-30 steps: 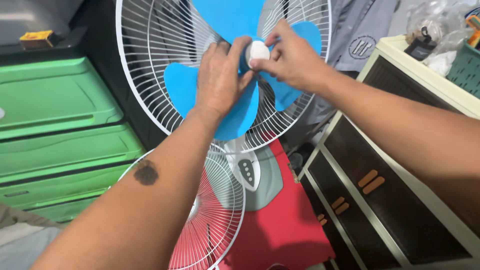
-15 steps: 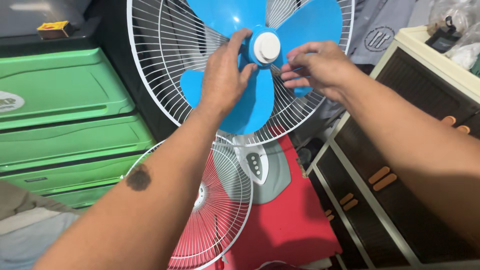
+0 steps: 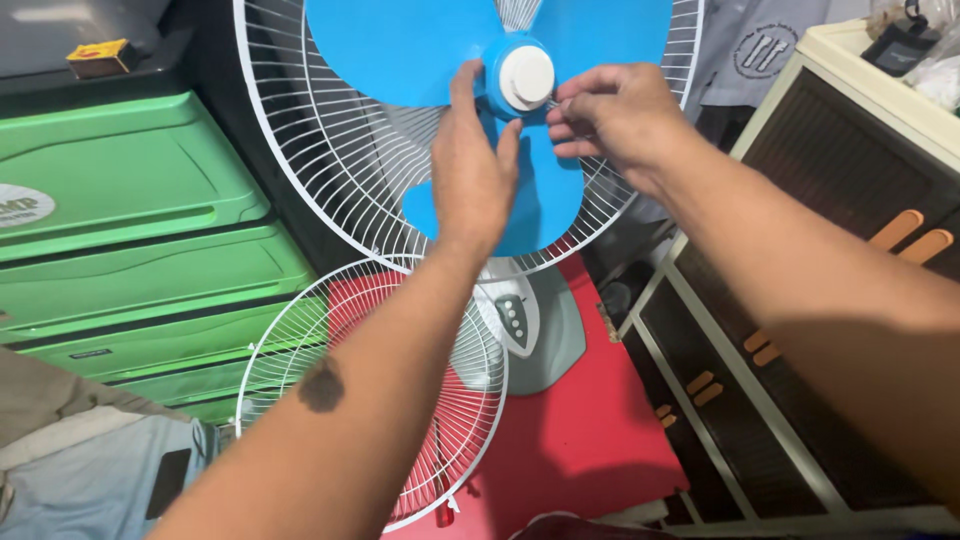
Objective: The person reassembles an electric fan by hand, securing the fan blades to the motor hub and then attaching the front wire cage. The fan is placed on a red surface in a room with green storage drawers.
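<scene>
A stand fan faces me with its front grille off. Its blue blade (image 3: 400, 45) sits in the white rear wire guard (image 3: 300, 150), and a white round cap (image 3: 526, 77) covers the blue hub. My left hand (image 3: 472, 170) lies flat on the lower blade, thumb and forefinger around the hub's left side. My right hand (image 3: 612, 110) hovers just right of the cap, fingertips bunched and touching its edge. The loose front grille (image 3: 370, 400) leans below, next to the fan's grey control base (image 3: 530, 325).
Green plastic drawers (image 3: 120, 220) stand at the left with a small yellow box (image 3: 97, 57) above. A dark cabinet with orange handles (image 3: 800, 330) fills the right. Red flooring (image 3: 570, 440) lies underneath. Grey clothing (image 3: 60, 470) is at the bottom left.
The blade has turned, so one wing now points down under my left hand. My right hand let go of the cap, drew back, then returned to its right edge.
</scene>
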